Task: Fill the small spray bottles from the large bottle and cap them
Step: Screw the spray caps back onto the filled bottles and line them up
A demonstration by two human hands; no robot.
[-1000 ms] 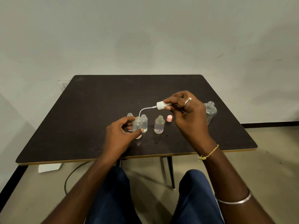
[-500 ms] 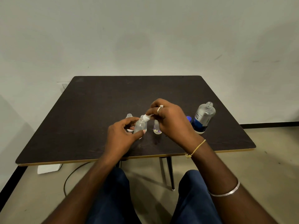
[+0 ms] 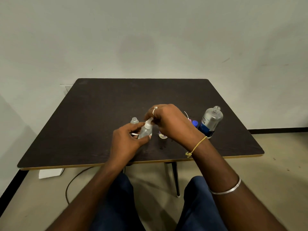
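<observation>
My left hand [image 3: 127,140] grips a small clear spray bottle [image 3: 145,131] by its body, tilted a little to the right, just above the dark table [image 3: 100,114]. My right hand [image 3: 170,121] pinches the white spray cap [image 3: 148,122] that sits on that bottle's neck. Another small open bottle [image 3: 134,121] stands behind my left hand. A third small bottle [image 3: 162,135] is mostly hidden under my right hand. The large clear bottle [image 3: 210,121] with a blue label stands open at the right.
A blue cap [image 3: 194,123] and a pink cap with a thin white tube [image 3: 188,116] lie between my right wrist and the large bottle. Small wet spots [image 3: 162,146] mark the table near the front edge. A cable and a white box lie on the floor at left.
My right hand carried the white spray cap with its tube down from above into the held bottle's neck. The large bottle came back into full view.
</observation>
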